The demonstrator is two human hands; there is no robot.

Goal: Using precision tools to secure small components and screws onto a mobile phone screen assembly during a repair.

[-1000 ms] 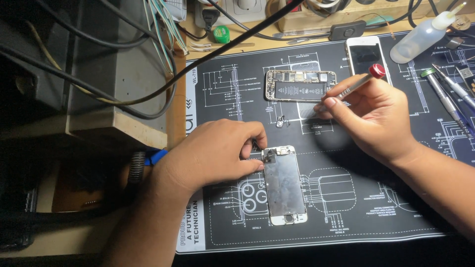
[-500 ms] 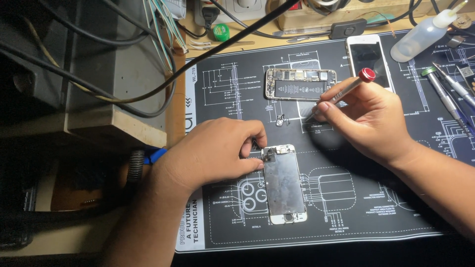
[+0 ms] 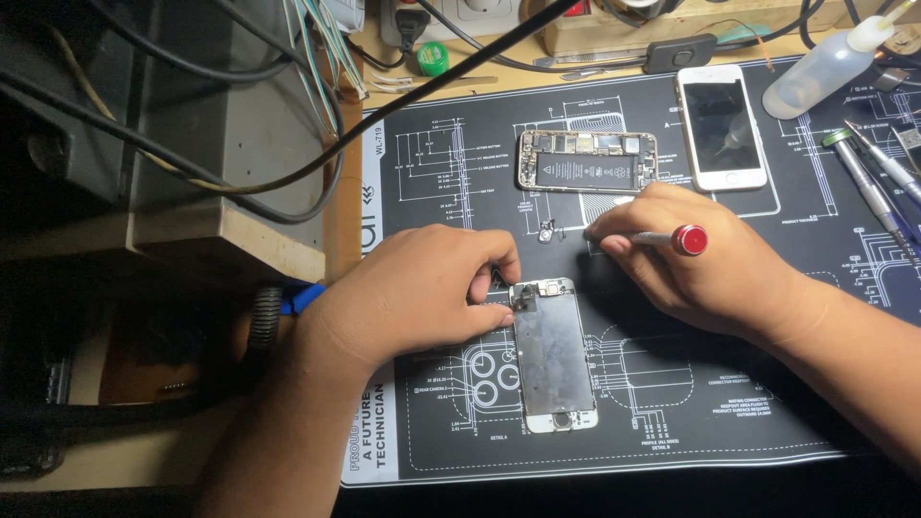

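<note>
left hand (image 3: 422, 293) lies palm down on the dark repair mat (image 3: 767, 403), forearm entering from the lower left, fingers curled together with the tips pinching the upper left corner of the detached screen panel (image 3: 554, 353). the panel lies face down, lengthwise toward the viewer, its top edge just under the fingertips and its home-button end nearest the mat's front edge. right hand (image 3: 705, 259) comes in from the right, wrist resting on the mat, fingers closed around a slim screwdriver (image 3: 662, 238) with a red cap; the shaft runs leftward and its tip, hidden by the fingertips, points at the mat beside a small loose part (image 3: 547, 233). just beyond the knuckles lies the opened phone body (image 3: 587, 161), battery showing, apart from both hands. a white phone (image 3: 721, 127) lies screen up to its right, and a squeeze bottle (image 3: 825, 67) and spare tools (image 3: 868, 173) sit at the far right edge. open mat remains right of the panel; cables (image 3: 288, 182) crowd the left side.
</note>
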